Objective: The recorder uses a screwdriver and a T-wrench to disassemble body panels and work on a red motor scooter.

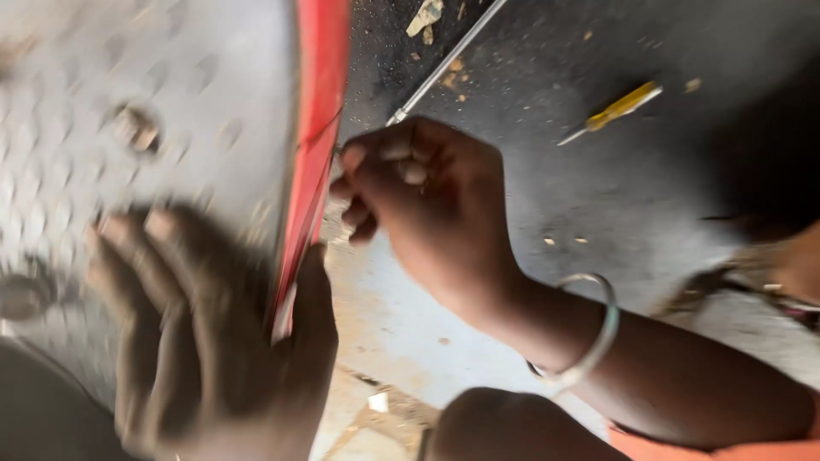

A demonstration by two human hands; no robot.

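My left hand (213,333) lies nearest, fingers spread flat on the grey studded plate (128,111), thumb hooked over the red edge (312,162). Judged purpose: to brace the panel steady. The view is blurred here, so finer detail of that grip cannot be confirmed.

Just right of the red edge, my right hand (427,205) is curled closed, fingertips bunched against the edge. Whether it grips the long metal rod (448,60) or some small part, I cannot tell. A silver bangle (598,329) sits on that wrist.

The rod emerges from the top of the fist beside the red edge. Its long axis runs diagonally, lower end at the hand, far end pointing up and right, away from the edge.

Beyond, well right of the red edge, a yellow-handled screwdriver (611,113) lies on the dusty floor (598,205), angled roughly parallel to the rod. Wood chips (424,17) lie scattered beside the rod's far end.
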